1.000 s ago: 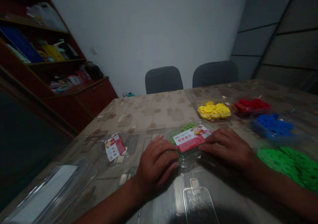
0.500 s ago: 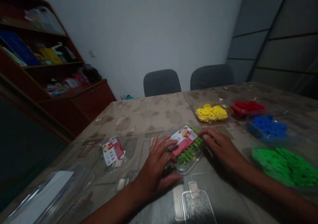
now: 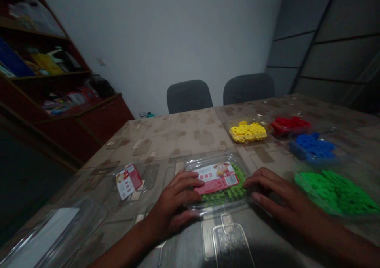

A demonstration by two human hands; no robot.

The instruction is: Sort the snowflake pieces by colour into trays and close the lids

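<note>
A lidded clear plastic box lies flat on the table in front of me. Light green pieces show inside it, and its lid carries a red and white label. My left hand grips its left side, fingers laid over the lid and thumb at the near corner. At the opposite end, my right hand has bent fingers with the fingertips against the box's edge; its thumb is apart from them and closes on nothing.
To the right stand clear boxes of yellow pieces, red pieces, blue pieces and green pieces. A labelled clear lid and a larger clear container lie left. Two chairs stand behind the table.
The box has turned clockwise from a slant to nearly square with me, its label now facing me. Both hands have stayed at its sides. The view has shifted slightly.
</note>
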